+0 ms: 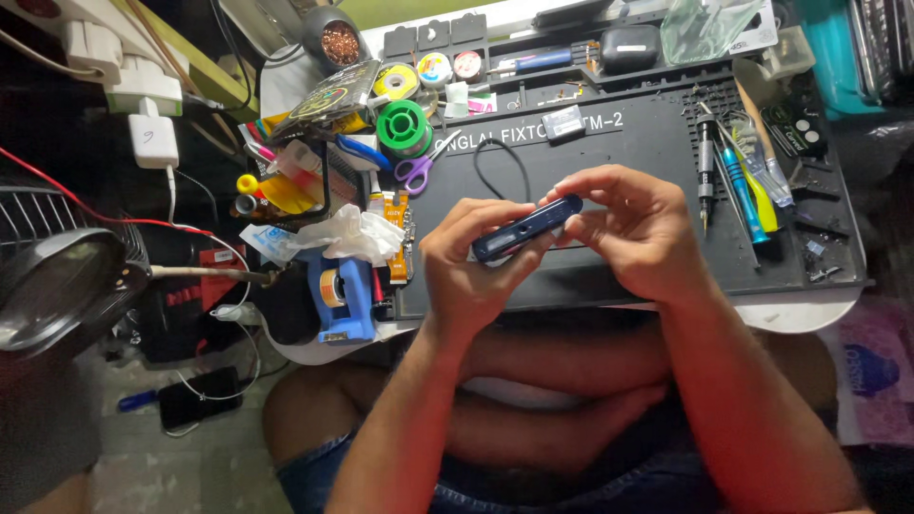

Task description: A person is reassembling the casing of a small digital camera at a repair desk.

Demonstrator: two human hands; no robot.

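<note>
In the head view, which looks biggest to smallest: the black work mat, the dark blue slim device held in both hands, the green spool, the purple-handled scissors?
1. Black rubber work mat, by far.
2. Dark blue slim device, though it is held nearer the camera.
3. Green spool and purple-handled scissors: too alike to rank.

- There is one view only, from a camera worn on the head of the person.
- It looks steeply down over the black work mat (619, 143) and the person's own lap.
- The far edge of the mat is toward 12 o'clock, the folded legs toward 6 o'clock.
- The view is near: the left hand (471, 271) and the right hand (633, 228) sit at the centre and fill a large part of it.
- At 9 o'clock the floor beside the small white table (809, 312) is seen, so the angle is wide.
- No second view exists, so no part of the scene is shared.
</note>
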